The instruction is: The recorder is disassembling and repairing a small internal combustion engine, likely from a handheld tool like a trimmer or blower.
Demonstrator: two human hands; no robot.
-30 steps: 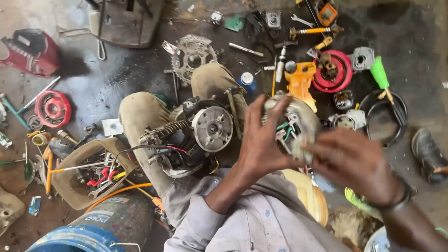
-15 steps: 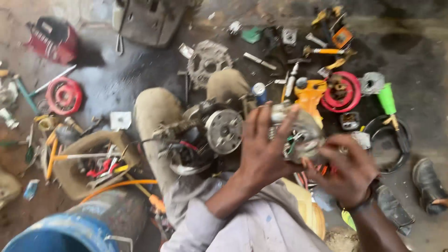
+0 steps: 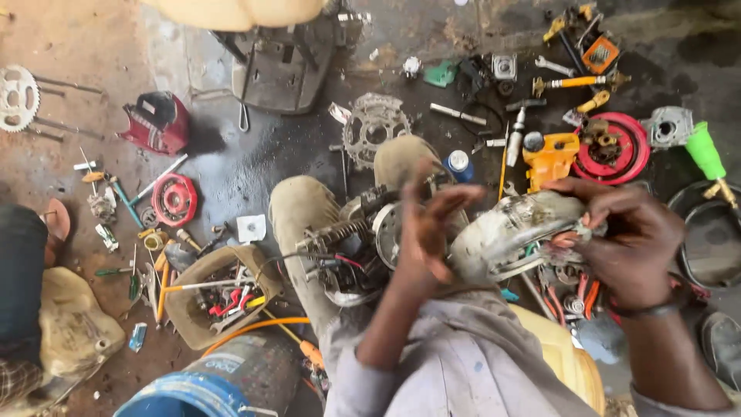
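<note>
A grey, greasy metal housing (image 3: 513,232) with coloured wires hanging from it is held above my lap. My right hand (image 3: 629,239) grips its right end, fingers curled around the casing and the wires. My left hand (image 3: 428,232) hovers just left of the housing with its fingers spread, blurred, holding nothing. Below the left hand, a small engine block (image 3: 343,259) with a spring and a round flywheel rests between my knees.
The oily floor is strewn with parts: a sprocket (image 3: 376,127), a red disc (image 3: 174,199), an orange part (image 3: 549,158), a red round cover (image 3: 617,147), a green-handled tool (image 3: 706,150). A cut container of tools (image 3: 224,301) and a blue drum (image 3: 208,386) stand at lower left. Another person's leg (image 3: 23,270) is at far left.
My left hand has come off the housing and spread its fingers. My right hand has moved in and taken hold of the housing. The view has tilted.
</note>
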